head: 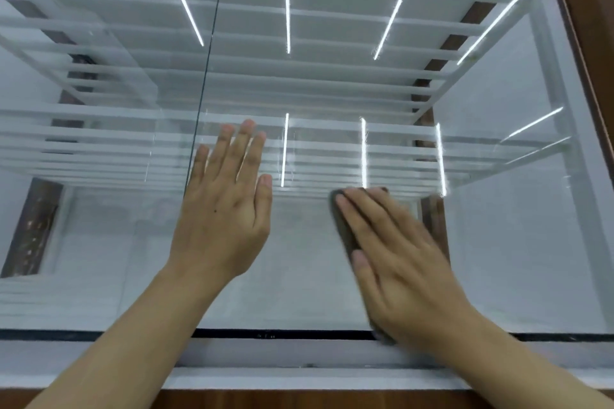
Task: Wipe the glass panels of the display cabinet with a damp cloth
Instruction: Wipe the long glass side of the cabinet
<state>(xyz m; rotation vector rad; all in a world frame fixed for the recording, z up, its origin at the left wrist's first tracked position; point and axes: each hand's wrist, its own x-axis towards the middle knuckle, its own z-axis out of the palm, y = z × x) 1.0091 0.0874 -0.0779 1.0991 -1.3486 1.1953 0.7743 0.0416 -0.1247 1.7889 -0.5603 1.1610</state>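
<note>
Head view: both arms reach up to the glass (299, 276) of the cabinet. The right grip (398, 269) lies flat on the pane w/ fingers straight and spread a little, pressing a dark cloth (346, 234) against it. Nothing is pinched or curled round. The cloth sits under the palm and fingers. A strip shows past the fingertips and along the index side down to the thumb, and a small bit pokes out below the wrist at the black track (282, 334). That hand is blurred, so the cloth's outline is soft.

The left grip (226, 209) is apart from the cloth, to its left on the same pane. It's open flat w/ fingers straight and pointing up, and holds nothing. Its little-finger side is just beside the vertical seam (206, 60) betw. two panes.

Behind the glass are white shelves (332, 90), w/ thin bright light streaks (287, 3) reflected in it. A brown wood frame (591, 43) runs up the right edge. A white ledge (265, 375) lies below the track.
</note>
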